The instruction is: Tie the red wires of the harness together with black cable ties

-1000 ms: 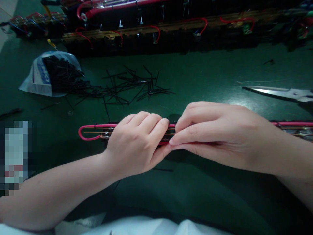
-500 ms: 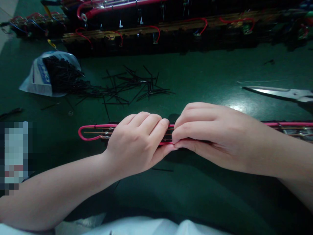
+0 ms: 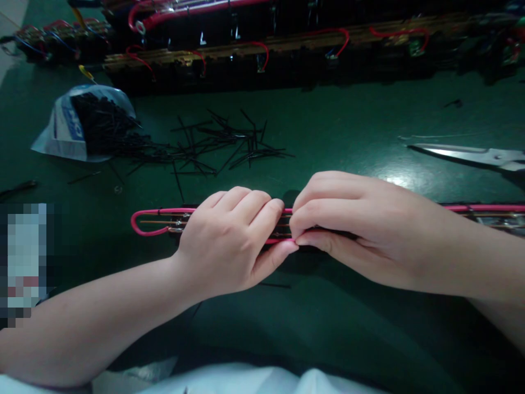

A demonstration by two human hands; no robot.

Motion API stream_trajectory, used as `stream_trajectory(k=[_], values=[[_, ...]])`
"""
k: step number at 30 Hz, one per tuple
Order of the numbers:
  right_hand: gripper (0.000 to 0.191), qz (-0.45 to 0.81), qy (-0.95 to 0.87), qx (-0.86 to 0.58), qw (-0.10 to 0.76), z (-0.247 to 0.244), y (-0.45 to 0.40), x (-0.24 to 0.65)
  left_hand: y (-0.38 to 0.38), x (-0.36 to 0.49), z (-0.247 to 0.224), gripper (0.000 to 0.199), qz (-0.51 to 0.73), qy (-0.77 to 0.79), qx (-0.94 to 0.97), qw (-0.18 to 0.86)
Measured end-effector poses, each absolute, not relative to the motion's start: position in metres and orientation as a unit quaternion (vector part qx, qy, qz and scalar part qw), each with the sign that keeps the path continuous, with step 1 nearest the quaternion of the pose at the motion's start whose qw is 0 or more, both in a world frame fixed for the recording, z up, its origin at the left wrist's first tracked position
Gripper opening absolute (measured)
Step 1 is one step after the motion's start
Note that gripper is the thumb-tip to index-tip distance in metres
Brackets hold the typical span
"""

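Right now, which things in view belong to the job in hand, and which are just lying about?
In the job:
left hand
right hand
pink wire
dark strip under the hands

Lying about, untouched:
scissors
plastic bag
black ties, possibly part of the job: a black band crosses the pink wire
wired units behind

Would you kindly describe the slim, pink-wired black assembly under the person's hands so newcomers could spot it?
On the dark green tabletop, find the scattered thin black strips. Nearer the person lies the slim black assembly with pink wire. Unlike the bulkier black assemblies farther back, it has the left hand and right hand on it.
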State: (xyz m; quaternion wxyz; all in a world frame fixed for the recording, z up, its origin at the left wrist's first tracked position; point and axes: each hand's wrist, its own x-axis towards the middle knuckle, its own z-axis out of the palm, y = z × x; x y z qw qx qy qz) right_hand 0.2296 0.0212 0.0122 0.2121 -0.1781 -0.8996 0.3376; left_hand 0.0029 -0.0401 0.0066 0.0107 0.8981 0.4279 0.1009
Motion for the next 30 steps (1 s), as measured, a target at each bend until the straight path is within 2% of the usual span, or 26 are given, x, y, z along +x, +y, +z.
stream_trajectory(k=[14, 30], values=[[0.021, 0.326, -0.901, -0.175, 0.227, 0.0138, 0.0215, 0.2320, -0.0404, 0.0026, 0.0058, 0.033, 0.097, 0.423, 0.901, -0.008], [0.021, 0.344, -0.896, -0.167, 0.228, 0.0164, 0.0213, 0.2314, -0.0395, 0.0044, 0.0048, 0.036, 0.106, 0.427, 0.898, -0.023]])
